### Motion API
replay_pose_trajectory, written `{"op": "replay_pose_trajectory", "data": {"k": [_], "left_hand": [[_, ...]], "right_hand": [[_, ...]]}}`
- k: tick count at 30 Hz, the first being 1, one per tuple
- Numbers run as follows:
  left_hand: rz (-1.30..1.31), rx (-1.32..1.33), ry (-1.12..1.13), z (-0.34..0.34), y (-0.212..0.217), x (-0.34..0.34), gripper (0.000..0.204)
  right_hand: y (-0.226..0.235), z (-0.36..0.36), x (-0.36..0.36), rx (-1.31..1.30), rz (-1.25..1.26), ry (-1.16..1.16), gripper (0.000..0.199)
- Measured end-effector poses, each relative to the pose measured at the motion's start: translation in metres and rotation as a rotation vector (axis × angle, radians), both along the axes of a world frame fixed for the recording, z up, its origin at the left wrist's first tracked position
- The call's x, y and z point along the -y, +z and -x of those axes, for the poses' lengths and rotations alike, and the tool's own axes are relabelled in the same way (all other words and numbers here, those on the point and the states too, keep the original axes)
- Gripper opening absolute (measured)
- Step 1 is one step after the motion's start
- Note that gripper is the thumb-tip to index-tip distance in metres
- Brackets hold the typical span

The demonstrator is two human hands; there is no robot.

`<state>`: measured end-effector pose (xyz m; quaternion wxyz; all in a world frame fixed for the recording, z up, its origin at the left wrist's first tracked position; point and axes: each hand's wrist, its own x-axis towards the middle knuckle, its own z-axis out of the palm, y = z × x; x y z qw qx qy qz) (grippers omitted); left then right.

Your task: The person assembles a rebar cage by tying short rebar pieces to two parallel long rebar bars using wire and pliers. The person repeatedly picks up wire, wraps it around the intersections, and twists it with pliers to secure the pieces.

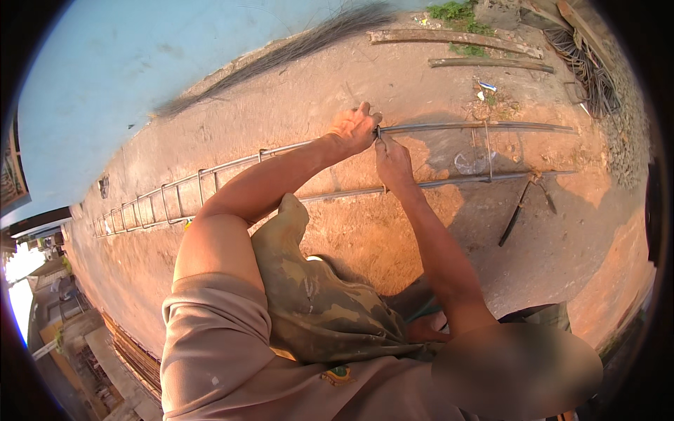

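A bare, reddish-brown ground (337, 256) is lit by patches of low sun, and a pale blue wall (105, 84) is seen beyond the left part of a ladder-like steel frame (200, 186). The frame is laid across the ground, its two long bars joined by rectangular loops that are set closer together toward its left end. At the frame's far bar, right of its middle, both hands are brought together: the left hand (357, 128) is partly curled with its thumb side raised, and the right hand (393, 160) is bent in just beside it, against a small dark piece (378, 132). Whether bar or piece is gripped by either hand cannot be told. Black-handled pincers (517, 212) are left near the frame's right end, on its near side. Beyond the frame, thin dark rods (295, 59) are bunched along the wall's foot, and two wooden beams (456, 42) are laid farther right.
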<state>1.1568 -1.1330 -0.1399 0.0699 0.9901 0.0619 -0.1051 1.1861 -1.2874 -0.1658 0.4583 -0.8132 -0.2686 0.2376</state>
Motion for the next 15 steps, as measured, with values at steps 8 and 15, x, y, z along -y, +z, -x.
{"op": "replay_pose_trajectory", "data": {"k": [8,15], "left_hand": [[0.984,-0.437,0.494,-0.036,0.026,-0.04,0.056],[0.56,-0.058,0.432,-0.031,0.009,-0.019,0.04]], "right_hand": [[0.0,0.0,-0.001,-0.072,0.027,-0.048,0.033],[0.008,-0.002,-0.008,-0.062,0.087,0.025,0.035]]}}
